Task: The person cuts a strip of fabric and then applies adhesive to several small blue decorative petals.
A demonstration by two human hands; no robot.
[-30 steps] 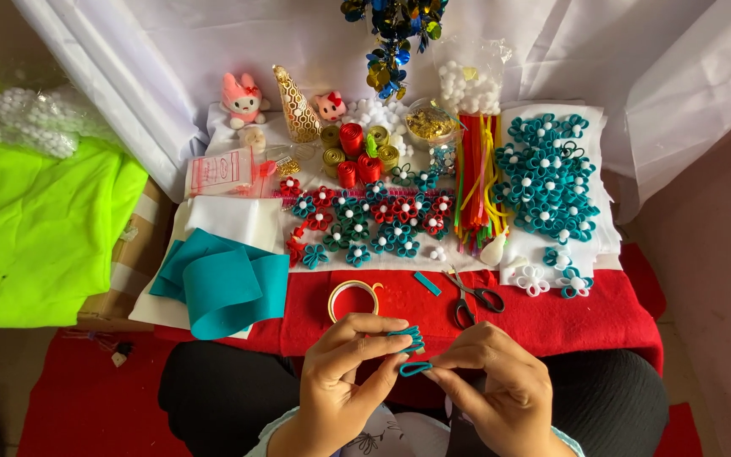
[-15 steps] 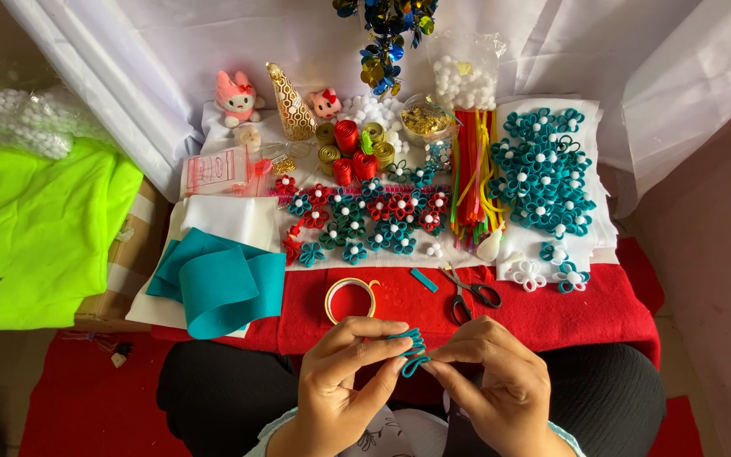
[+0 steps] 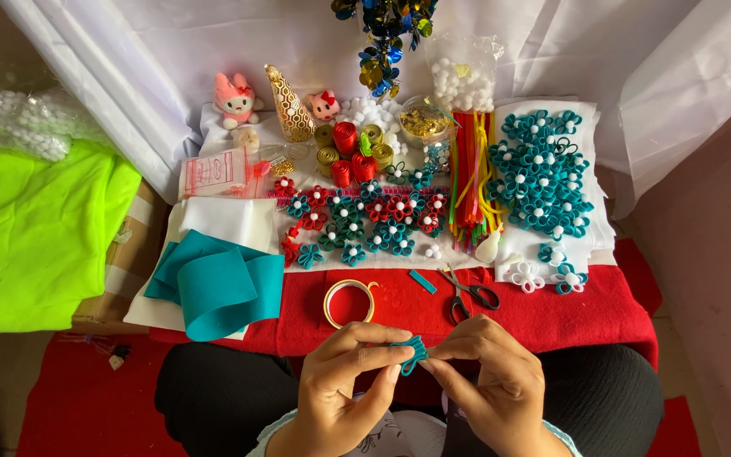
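Note:
A small teal felt flower piece (image 3: 413, 353) is pinched between both hands over my lap. My left hand (image 3: 344, 381) grips it from the left with thumb and fingertips. My right hand (image 3: 488, 381) presses its folded loops from the right. Just beyond my hands, on the red cloth (image 3: 602, 309), lie a roll of tape (image 3: 349, 302), a short teal felt strip (image 3: 422, 281) and black-handled scissors (image 3: 467, 294).
A folded teal felt sheet (image 3: 217, 283) lies at the left on white felt. Several finished teal and red flowers (image 3: 365, 216), a pile of teal flowers (image 3: 543, 173), coloured pipe cleaners (image 3: 471, 182), ribbon rolls (image 3: 353, 152), plush toys (image 3: 236, 100) and neon green fabric (image 3: 31, 233) surround them.
Both hands stay together on the teal piece; the fingers have shifted slightly, working its loops. Nothing on the cloth has moved.

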